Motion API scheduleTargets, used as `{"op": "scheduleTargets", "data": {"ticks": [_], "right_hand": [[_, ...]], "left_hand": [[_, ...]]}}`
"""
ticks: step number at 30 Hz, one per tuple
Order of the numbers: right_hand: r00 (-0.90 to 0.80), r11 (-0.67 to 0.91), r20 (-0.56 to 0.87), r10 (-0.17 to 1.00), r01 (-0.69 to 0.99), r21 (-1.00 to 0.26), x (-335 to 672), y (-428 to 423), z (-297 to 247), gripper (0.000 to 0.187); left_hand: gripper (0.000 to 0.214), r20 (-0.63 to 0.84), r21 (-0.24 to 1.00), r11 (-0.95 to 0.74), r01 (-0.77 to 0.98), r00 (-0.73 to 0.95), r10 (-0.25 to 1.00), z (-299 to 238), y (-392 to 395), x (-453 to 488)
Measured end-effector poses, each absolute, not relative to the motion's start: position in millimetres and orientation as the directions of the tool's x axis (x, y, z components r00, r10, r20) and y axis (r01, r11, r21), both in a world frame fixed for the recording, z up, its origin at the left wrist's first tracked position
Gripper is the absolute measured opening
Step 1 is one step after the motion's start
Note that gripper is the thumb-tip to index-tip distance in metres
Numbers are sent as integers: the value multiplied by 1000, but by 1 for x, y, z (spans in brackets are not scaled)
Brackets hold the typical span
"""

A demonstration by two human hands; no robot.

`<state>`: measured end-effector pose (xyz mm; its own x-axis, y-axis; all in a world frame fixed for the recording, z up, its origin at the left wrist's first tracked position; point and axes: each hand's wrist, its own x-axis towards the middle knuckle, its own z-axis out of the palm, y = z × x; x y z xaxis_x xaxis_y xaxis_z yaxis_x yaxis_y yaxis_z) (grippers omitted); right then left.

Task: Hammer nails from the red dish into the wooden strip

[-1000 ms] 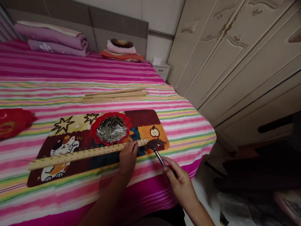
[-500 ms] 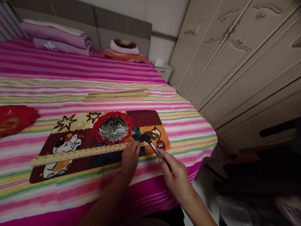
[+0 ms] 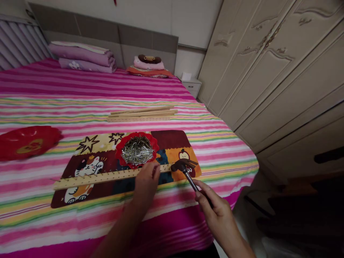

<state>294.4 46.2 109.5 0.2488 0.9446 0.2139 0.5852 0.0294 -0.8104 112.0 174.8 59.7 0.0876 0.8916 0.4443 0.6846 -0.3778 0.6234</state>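
Observation:
My right hand [image 3: 217,209] is wrapped round the handle of a claw hammer [image 3: 190,179]. The hammer's dark head is over the right end of a pale wooden strip [image 3: 99,178], which lies across a patterned mat [image 3: 168,139]. Several nails stand up along the strip. My left hand [image 3: 146,182] is at the strip, left of the hammer head, with its fingers curled together; what they may hold is hidden. Just beyond that hand, a red scalloped bowl [image 3: 118,153] holds a heap of loose nails [image 3: 137,150].
More wooden strips [image 3: 142,114] lie farther back on the striped bedspread [image 3: 215,150]. A red plate [image 3: 29,141] is at the left. Folded bedding [image 3: 83,57] is by the headboard, and a wardrobe [image 3: 268,71] stands along the right.
My left hand has drawn left along the strip, away from the hammer head and closer under the bowl. The hammer has moved a little right. The whole view has shifted slightly.

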Motion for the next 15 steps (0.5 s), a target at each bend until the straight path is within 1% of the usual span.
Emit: {"op": "scheduleTargets", "data": {"ticks": [2,3,6,8,11,14,15], "right_hand": [[266,20,209,941,575,-818,296,45,106,34],[270,15,205,941,569,-822,297,45,104,34],[279,6,191,941,553,-833,297,43,96,34],[279,4,186,942,546,-838,296,41,90,35],[277,-4,177,944,548,-837,296,38,85,36],[277,-18,164,947,555,-832,296,39,87,39],[276,-22,160,948,556,-831,296,39,88,39]], "left_hand": [[16,399,553,-277,786,42,916,77,192,95],[15,354,500,-232,834,48,934,83,203,88],[17,142,341,-143,929,99,985,91,232,76],[17,43,274,-128,953,121,992,89,244,77],[16,-18,237,-103,966,111,994,87,251,85],[15,-60,248,-81,965,99,993,92,253,87],[14,-72,270,-74,960,96,993,94,253,85]]}}
